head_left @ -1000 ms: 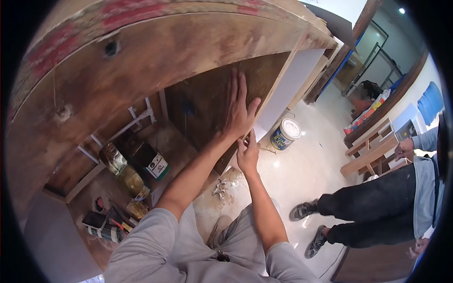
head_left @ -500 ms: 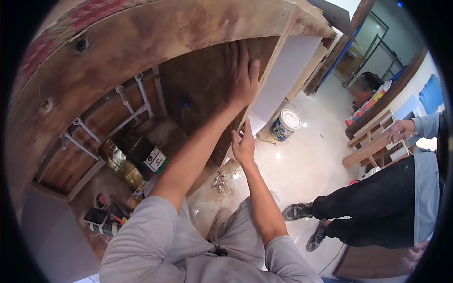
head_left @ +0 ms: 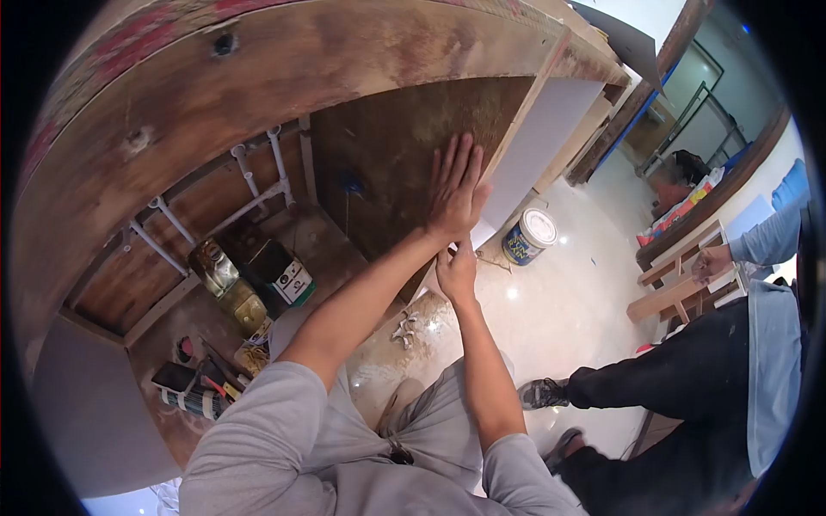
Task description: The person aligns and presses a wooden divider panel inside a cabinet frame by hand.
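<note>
My left hand lies flat with its fingers stretched out on a brown wooden panel, the inner side of a curved wooden cabinet. Just below the left wrist, my right hand has its fingers bent around the panel's front edge. Its fingertips are partly hidden. The cabinet's curved front rail spans the top of the view. On the far side of the panel edge is a white-faced side.
White pipes, metal cans and a tool tray are inside the cabinet. A labelled bucket stands on the floor near scraps. At right, a person in dark trousers stands by a wooden frame.
My left hand has slid down the panel toward my right hand. The fingers of my right hand have closed in at the edge. The other person's legs have shifted.
</note>
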The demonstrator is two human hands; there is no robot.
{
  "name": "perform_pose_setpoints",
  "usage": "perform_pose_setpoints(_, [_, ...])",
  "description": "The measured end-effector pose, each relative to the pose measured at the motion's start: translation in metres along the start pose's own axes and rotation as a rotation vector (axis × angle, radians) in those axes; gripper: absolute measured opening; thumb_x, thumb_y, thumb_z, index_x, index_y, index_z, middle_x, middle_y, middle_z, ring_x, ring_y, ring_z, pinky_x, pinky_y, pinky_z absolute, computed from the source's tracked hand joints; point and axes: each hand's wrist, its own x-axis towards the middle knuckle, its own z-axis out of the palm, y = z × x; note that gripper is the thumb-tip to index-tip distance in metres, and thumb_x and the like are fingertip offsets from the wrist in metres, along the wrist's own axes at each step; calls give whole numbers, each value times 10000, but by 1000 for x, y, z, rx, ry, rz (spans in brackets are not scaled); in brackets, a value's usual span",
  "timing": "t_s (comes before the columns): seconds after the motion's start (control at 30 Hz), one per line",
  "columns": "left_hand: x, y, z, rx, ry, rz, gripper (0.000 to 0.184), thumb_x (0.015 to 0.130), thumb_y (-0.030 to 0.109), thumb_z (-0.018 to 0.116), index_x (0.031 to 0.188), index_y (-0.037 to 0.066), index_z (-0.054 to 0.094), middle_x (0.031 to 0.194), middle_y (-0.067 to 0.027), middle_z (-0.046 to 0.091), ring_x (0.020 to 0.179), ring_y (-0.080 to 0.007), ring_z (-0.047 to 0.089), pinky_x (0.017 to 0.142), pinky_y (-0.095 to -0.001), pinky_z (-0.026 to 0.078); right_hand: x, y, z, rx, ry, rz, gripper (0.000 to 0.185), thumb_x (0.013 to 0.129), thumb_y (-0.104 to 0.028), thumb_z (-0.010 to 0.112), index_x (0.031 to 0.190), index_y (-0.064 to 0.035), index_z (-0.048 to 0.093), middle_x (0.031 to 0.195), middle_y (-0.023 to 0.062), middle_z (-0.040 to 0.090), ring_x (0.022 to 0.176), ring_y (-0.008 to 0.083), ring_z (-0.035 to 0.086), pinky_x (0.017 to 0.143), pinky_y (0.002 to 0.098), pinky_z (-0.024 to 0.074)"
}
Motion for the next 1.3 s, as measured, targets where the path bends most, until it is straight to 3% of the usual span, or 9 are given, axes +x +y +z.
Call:
perform_pose_setpoints(0.2, [59,-35,-20,-324,265,-355,638,958,305,463,1467,-8,239,1515,-252,219,1389,-427,223,1149,-474,147,-3,3,2,30,11,-8,601,883,-79,589,1407,18,311,1207,238,567,1091,324,593,875,395,518])
perform_pose_setpoints(0.27, [91,-73,-15,-277,60,-489,596,982,306,428,1435,-46,270,1458,-281,306,1336,-425,309,1137,-429,207,-4,23,8,-2,30,17,628,876,-73,608,1415,25,302,1205,217,586,1041,285,635,828,360,547])
perform_pose_setpoints(0.37, [72,-97,45,151,59,-329,532,1017,312,359,1382,-74,339,1385,-297,394,1284,-425,372,1102,-443,263,-7,39,14,-139,99,-86,673,836,-70,657,1404,56,318,1163,214,608,880,252,660,717,311,535])
perform_pose_setpoints(0.5, [100,-69,-9,-255,285,-358,525,1031,327,322,1360,-78,373,1385,-297,401,1289,-426,372,1096,-432,278,-2,4,3,-119,14,98,746,825,-151,675,1426,31,272,1231,232,561,1075,317,603,855,362,508])
perform_pose_setpoints(0.67, [82,-47,3,-285,211,-447,536,1030,331,315,1366,-83,367,1384,-308,399,1310,-424,356,1110,-424,266,-5,18,16,-268,226,-158,758,831,-181,674,1433,27,264,1195,214,565,1041,295,605,844,362,500])
perform_pose_setpoints(0.87, [44,-32,-22,-114,92,-330,594,1014,354,359,1439,-51,269,1483,-280,273,1390,-393,250,1151,-394,181,-7,20,9,-65,23,36,770,835,-171,682,1434,41,249,1287,227,507,1144,312,555,890,354,492])
perform_pose_setpoints(1.07, [103,-23,-40,-358,112,-735,540,1011,331,380,1374,-68,368,1433,-281,355,1353,-394,313,1113,-415,242,-5,-1,1,-21,-19,64,794,837,-113,675,1468,-24,201,1298,206,514,1164,309,544,892,395,501])
perform_pose_setpoints(1.13, [101,-39,-8,-166,408,-321,511,1012,323,369,1345,-63,403,1392,-285,402,1324,-413,341,1088,-423,270,-6,6,3,-40,-15,25,787,835,-100,675,1464,-31,207,1280,208,517,1153,303,550,885,389,510])
perform_pose_setpoints(1.3, [92,-40,-11,-287,313,-371,494,1016,312,348,1333,-60,418,1367,-284,426,1305,-419,357,1087,-431,269,-2,11,11,42,4,26,721,841,-42,651,1434,-37,241,1259,206,505,1136,282,558,849,361,539])
